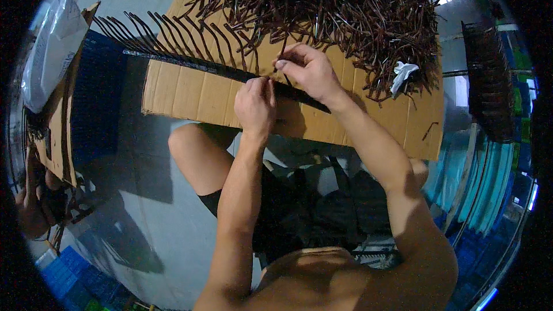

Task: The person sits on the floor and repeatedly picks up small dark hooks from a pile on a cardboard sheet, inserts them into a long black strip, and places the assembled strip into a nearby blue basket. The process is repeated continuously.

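Note:
A long dark bar (199, 67) lies slantwise over the near part of a cardboard sheet (184, 89). Along its left part stands a row of thin, bent dark rods (183, 31). My left hand (255, 103) is closed on the bar near its middle, fingertips curled over the edge. Just right of it, my right hand (311, 72) pinches one thin dark rod (284, 46) between thumb and fingers, upright above the bar. Whether the rod's lower end touches the bar, I cannot tell. No rods stand on the bar's right end.
A large heap of similar dark rods (322, 0) covers the far part of the cardboard. A crumpled white scrap (403, 75) lies at the heap's right edge. At far left, a plastic bag (55, 52) hangs by a cardboard panel. Another rod-filled rack (488, 80) stands at right.

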{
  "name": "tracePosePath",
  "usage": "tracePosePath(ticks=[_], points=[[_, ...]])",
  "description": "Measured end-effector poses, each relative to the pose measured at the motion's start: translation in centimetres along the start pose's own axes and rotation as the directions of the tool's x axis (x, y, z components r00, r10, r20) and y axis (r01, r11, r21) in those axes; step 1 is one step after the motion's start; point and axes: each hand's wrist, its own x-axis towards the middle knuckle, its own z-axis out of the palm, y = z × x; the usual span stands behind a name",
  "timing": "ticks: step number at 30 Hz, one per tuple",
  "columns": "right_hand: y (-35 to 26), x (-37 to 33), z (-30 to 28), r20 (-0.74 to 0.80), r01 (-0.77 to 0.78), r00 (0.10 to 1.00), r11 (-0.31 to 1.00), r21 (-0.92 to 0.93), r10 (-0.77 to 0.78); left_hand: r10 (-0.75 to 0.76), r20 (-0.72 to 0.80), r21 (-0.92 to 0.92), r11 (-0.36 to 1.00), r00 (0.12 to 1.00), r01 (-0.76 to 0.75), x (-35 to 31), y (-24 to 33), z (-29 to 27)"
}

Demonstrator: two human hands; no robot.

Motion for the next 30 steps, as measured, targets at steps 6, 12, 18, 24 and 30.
tracePosePath(ticks=[6, 12, 18, 24, 30], points=[[1.2, -0.4, 1.1, -0.017, 0.004, 1.000, 0.992, -0.128, -0.007, -0.002, -0.021, -0.014, 1.000, 1.000, 0.001, 0.0, 0.1, 0.1], [1.0, -0.8, 0.9, 0.011, -0.062, 0.998, 0.997, -0.044, 0.063, -0.005, 0.014, -0.030, 1.000, 1.000, 0.005, 0.0, -0.2, -0.1], [-0.5, -1.5, 1.4, 0.019, 0.171, 0.984, 0.895, -0.413, -0.179, -0.015, 0.054, 0.009, 1.000, 0.998, 0.014, -0.1, -0.2, -0.1], [-1.0, -0.3, -0.4, 0.048, 0.223, 0.973, 0.870, -0.441, -0.225, -0.033, -0.049, 0.024, 0.999, 0.998, 0.034, 0.1, -0.2, 0.3], [-1.0, 1.4, -4.0, -0.135, 0.048, 0.977, 0.792, -0.609, -0.163, -0.052, -0.032, -0.041, 0.998, 0.998, 0.050, -0.8, 1.1, 0.1]])
